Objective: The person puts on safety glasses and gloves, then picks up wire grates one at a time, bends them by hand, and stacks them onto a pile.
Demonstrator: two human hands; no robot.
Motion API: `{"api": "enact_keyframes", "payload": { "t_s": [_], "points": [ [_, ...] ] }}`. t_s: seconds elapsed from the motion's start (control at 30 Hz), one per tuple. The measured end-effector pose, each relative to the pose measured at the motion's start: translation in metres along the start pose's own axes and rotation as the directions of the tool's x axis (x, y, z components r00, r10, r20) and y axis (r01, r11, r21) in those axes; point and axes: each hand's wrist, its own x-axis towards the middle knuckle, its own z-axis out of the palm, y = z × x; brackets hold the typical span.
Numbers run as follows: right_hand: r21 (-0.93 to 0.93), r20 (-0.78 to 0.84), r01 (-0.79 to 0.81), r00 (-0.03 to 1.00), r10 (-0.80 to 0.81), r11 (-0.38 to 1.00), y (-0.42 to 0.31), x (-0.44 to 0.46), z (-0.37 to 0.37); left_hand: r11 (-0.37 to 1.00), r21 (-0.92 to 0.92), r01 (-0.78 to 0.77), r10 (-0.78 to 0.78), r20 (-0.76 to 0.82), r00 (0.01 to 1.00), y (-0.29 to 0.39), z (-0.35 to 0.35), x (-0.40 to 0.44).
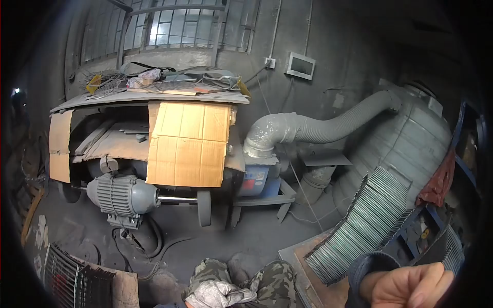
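My left hand [218, 294], in a soiled grey-white glove, rests on my lap against the camouflage trousers [275, 282]. Its fingers are folded together, and I see nothing in them. At the lower right is my bare right hand [413, 285], coming out of a dark cuff [371, 267]. Its fingers are curled in towards the thumb; whether something small is between them is hidden. Just beyond it leans a long stack of thin metal plates [354, 231], on a board [303, 262]. More plates [453, 252] stand at the far right, behind that hand.
Ahead is a grinding or polishing motor [123, 195] with a wheel [204, 208] on its shaft, under a cardboard-covered hood [190, 143]. A ribbed duct [334, 128] runs to a large grey tank [405, 138]. Cables [154, 246] cross the floor. Another plate stack [64, 274] stands lower left.
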Motion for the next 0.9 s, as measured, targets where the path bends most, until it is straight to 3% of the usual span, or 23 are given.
{"api": "enact_keyframes", "payload": {
  "t_s": [0.03,0.17,0.27,0.43,0.57,0.67,0.77,0.87,0.9],
  "points": [
    [0.012,-0.054,0.246,0.968,-0.245,0.969,0.020,-0.012,0.008,1.000,-0.003,-0.002,0.002,0.000,1.000,-0.001,0.000,-0.001],
    [0.143,-0.080,0.238,0.970,-0.228,0.961,0.020,-0.008,0.003,1.000,-0.014,-0.007,0.007,0.000,1.000,-0.003,0.001,-0.001],
    [0.243,-0.208,0.266,0.954,-0.218,0.933,0.023,-0.007,0.013,1.000,-0.027,-0.006,0.007,0.012,1.000,-0.005,0.001,0.001],
    [0.343,-0.168,0.262,0.962,-0.215,0.902,0.024,-0.003,0.014,0.999,-0.044,-0.009,0.009,0.011,1.000,-0.008,0.001,0.001],
    [0.379,-0.127,0.160,0.985,-0.120,0.911,0.027,0.002,0.023,0.999,-0.034,-0.019,0.018,-0.029,0.999,0.000,-0.004,-0.004],
    [0.463,-0.025,-0.097,0.992,0.122,0.881,0.034,0.018,0.035,0.999,-0.042,-0.011,0.008,-0.078,0.997,0.014,-0.006,-0.009],
    [0.600,0.170,-0.320,0.947,0.274,0.733,0.041,0.031,0.055,0.996,-0.087,0.012,-0.024,-0.141,0.990,0.025,-0.006,-0.012],
    [0.760,0.144,-0.048,0.985,-0.097,0.648,0.071,0.030,0.072,0.893,-0.403,0.199,-0.182,0.081,0.980,0.031,-0.016,-0.014],
    [0.796,0.103,0.034,0.976,-0.191,0.604,0.078,0.029,0.079,0.874,-0.447,0.192,-0.174,0.083,0.981,0.029,-0.015,-0.015]
  ]
}}
